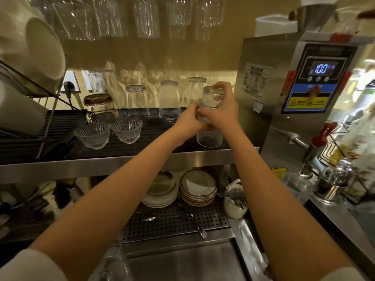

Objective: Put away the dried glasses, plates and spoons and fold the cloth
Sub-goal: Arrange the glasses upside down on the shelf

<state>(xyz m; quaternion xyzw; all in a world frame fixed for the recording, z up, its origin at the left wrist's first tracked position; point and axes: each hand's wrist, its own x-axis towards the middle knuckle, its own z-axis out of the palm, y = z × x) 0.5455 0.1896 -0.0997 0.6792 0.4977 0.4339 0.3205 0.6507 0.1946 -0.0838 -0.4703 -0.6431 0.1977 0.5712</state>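
Both hands meet on 1 clear, pebble-textured tumbler (213,99), held mouth-down. The left hand (187,120) pinches its lower edge from the left. The right hand (222,110) wraps its side, with fingers curled over the upturned base. Directly beneath the hands a second, matching textured tumbler (209,137) stands inverted on the black ribbed shelf mat (142,147). The 2-handed grip looks meant to line one tumbler up over the other for stacking, though the palms hide whether they touch. Left of the hands 3 tall smooth clear glasses (169,100) stand rim-down, probably to keep dust out, with 2 ribbed glass bowls (92,134) further left. Below the forearms sit 2 stacks of round plates (198,187) and loose metal spoons (149,219) on a perforated tray (213,216). I cannot pick out the cloth.
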